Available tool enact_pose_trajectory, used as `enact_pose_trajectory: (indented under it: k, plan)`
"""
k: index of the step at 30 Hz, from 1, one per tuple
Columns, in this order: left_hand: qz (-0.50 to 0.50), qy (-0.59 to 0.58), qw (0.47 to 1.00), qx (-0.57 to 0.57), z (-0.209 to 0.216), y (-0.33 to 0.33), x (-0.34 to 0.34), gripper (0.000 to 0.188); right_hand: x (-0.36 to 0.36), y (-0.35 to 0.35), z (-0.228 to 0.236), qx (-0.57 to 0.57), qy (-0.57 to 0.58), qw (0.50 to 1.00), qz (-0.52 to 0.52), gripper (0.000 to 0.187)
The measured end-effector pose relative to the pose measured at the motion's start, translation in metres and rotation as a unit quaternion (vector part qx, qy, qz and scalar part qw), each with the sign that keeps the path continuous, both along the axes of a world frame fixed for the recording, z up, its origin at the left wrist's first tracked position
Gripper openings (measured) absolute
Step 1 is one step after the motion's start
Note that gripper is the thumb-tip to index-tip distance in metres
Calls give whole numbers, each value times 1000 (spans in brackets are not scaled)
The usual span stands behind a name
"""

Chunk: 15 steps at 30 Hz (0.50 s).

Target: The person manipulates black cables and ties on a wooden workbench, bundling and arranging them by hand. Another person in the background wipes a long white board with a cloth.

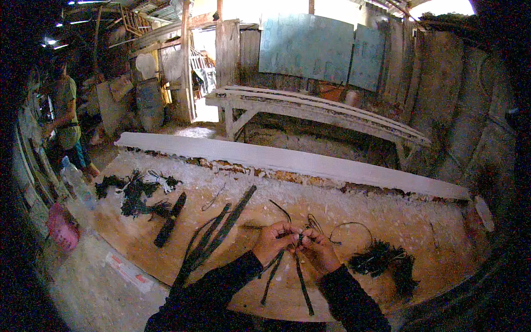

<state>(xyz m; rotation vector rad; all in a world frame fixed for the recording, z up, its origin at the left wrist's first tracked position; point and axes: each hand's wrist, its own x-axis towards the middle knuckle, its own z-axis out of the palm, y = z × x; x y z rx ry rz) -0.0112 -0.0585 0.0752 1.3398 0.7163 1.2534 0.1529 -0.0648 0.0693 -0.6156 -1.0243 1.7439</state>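
My left hand and my right hand meet over the wooden work table, fingertips pinched together on thin dark cord. Two ends of the cord hang down toward the near edge, and thinner strands loop out above and to the right. The exact join between my fingers is hidden. Left of my hands lie long dark flat strips, running under my left forearm. A short dark stick-like piece rests farther left. Beside my right forearm sits a bundle of short black cords.
A tangle of black cords with some white string lies at the table's far left. A long pale ledge borders the far side. Beyond stands a wooden bench. A plastic bottle, a pink object and a person are at left.
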Motion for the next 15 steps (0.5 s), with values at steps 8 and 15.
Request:
enact_pose_trajectory:
  k: [8,15]
  plan:
    - [28,37,997,59,-2,-2,2,13,0,-4,2,4,-34,998,-50,4]
    - [15,139,987,82,-11,5,0,13,0,-4,6,50,-103,990,-86,7]
